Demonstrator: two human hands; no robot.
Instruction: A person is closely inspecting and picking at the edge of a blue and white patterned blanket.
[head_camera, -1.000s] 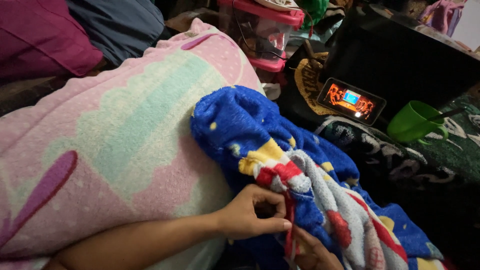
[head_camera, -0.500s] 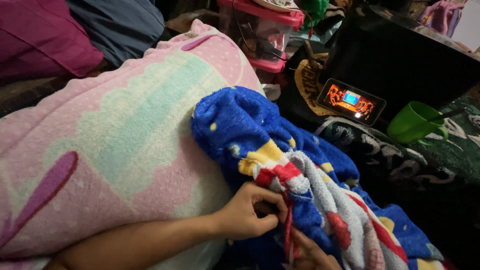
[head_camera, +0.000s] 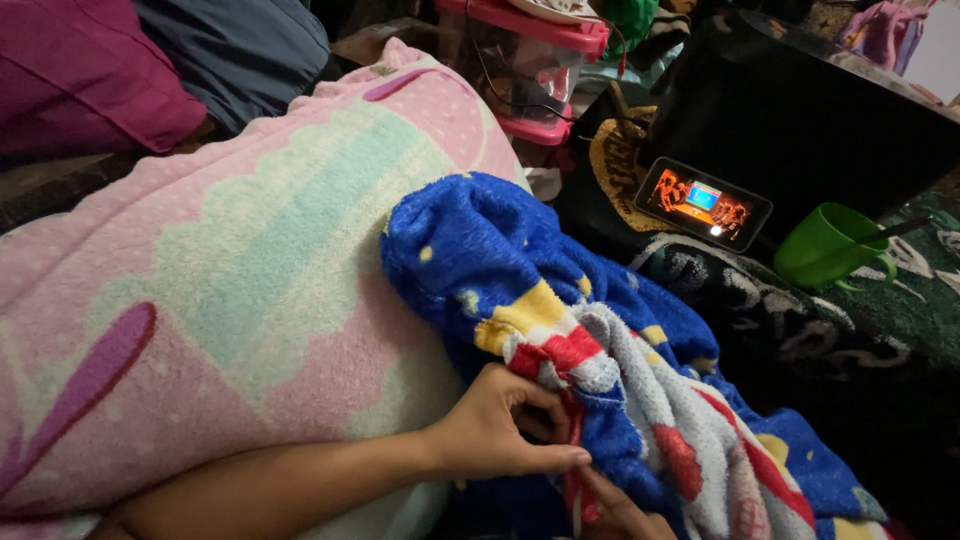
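Observation:
A fluffy blue blanket (head_camera: 500, 250) with yellow, red and grey patches is bunched over the right end of a big pink pillow (head_camera: 220, 290) with a pale green and mauve pattern. My left hand (head_camera: 505, 425) pinches a red edge of the blue blanket near the bottom of the view. Only the fingertips of my right hand (head_camera: 620, 505) show below it, touching the same red edge under the folds.
A lit phone (head_camera: 703, 203) leans against a black box (head_camera: 800, 110), with a green cup (head_camera: 825, 245) beside it on a dark patterned cloth. A clear tub with a pink lid (head_camera: 530, 60) stands behind. Maroon and navy cushions (head_camera: 90, 70) lie at top left.
My left hand's fingers have shifted slightly along the red edge of the blue blanket. The rest stays as it was.

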